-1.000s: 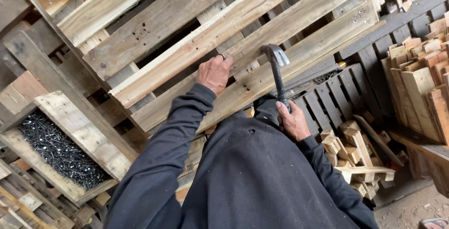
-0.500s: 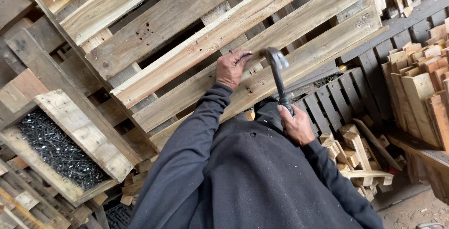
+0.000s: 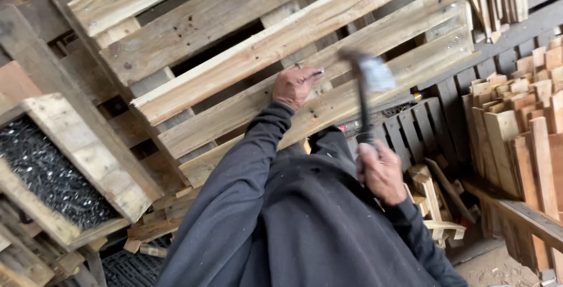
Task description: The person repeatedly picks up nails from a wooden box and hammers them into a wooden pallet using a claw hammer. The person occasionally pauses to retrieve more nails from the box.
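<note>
Head view, hammer (image 3: 368, 82) gripped in right hand (image 3: 382, 171), left hand (image 3: 295, 85) on pallet board (image 3: 246, 102)

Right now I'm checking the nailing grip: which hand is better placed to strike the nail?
Right. The right hand grips the hammer, raised near the nail, while the left hand steadies it against the pallet board.

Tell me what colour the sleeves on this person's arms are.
Dark grey, almost black, on both sleeves; the head view shows it.

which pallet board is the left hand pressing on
The left hand presses the third pale board down, the one directly under the long diagonal top plank, beside the raised hammer.
</note>
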Demonstrator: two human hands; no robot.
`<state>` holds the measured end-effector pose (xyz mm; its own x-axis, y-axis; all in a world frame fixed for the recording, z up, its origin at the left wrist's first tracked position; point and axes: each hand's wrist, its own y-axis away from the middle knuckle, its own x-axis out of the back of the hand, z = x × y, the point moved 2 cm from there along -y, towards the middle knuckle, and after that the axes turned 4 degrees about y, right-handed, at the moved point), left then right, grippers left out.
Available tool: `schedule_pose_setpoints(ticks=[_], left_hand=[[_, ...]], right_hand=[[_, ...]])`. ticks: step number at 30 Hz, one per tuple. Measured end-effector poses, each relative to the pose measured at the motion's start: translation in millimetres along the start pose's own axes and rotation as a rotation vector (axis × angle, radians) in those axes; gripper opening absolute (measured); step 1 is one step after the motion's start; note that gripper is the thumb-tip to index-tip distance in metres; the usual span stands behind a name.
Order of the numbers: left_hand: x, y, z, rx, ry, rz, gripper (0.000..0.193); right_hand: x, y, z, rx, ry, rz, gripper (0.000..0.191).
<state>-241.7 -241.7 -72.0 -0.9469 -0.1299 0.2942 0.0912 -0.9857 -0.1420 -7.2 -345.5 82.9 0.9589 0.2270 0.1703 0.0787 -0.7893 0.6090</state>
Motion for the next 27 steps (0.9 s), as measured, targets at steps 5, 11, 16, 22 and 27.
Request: schedule_pose_setpoints(ticks=[5, 11, 16, 22, 27], left_hand=[[10.7, 1.2, -5.9, 0.138, 0.234, 0.188, 0.038], [16.7, 2.9, -3.2, 0.115, 0.162, 0.520, 0.033], [18.3, -7.6, 1.2, 0.047, -0.081, 0.654, 0.015], [11.2, 2.2, -7.2, 0.132, 0.099, 0.631, 0.019], [17.8, -4.2, -11.5, 0.076, -0.042, 0.545, 0.013]], right_hand=[[28.6, 19.6, -60.2, 0.805, -0.326, -0.096, 0.035], [-11.8, -14.5, -24.2, 0.497, 0.701, 0.062, 0.030], [7.4, -14.6, -62.5, 0.260, -0.012, 0.018, 0.038], [64.1, -29.3, -83.2, 1.185, -0.250, -0.025, 0.051], [-9.7, -31.0, 0.0, 0.102, 0.427, 0.066, 0.031]])
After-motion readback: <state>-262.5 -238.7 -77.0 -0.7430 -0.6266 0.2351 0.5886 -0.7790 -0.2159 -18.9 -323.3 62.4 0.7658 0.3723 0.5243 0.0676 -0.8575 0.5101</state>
